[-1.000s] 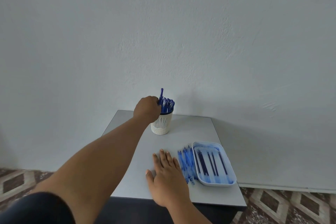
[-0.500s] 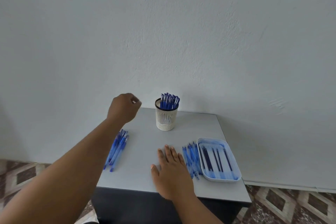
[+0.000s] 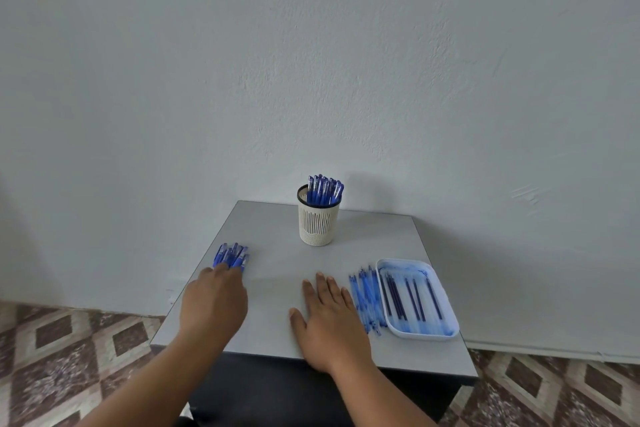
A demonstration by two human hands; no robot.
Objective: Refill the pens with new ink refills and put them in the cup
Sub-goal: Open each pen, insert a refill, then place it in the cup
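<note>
So the left hand point(image 3: 214, 305) is sitting palm-down over the near end of a bunch of blue pens point(image 3: 232, 255) at the left edge of the grey table point(image 3: 277, 253); the fingertips are covering the pens' near ends, and honestly I cannot tell whether the fingers are curling round any pen or just lying on top, since only the back of the hand is showing. The right hand point(image 3: 329, 319) is lying flat on the table near the front edge, fingers straight and slightly spread, holding nothing. Just to its right a loose pile of pale blue refills point(image 3: 367, 298) is lying on the tabletop, touching the side of a white tray point(image 3: 446, 288); the tray is holding several dark refills point(image 3: 412, 298) lying lengthwise, and its inside is looking ink-smeared. The white slotted cup point(image 3: 318, 222) is standing upright toward the back of the table, near the wall point(image 3: 311, 62), packed with capped pens point(image 3: 325, 189) standing upright in it, well apart from both hands.
</note>
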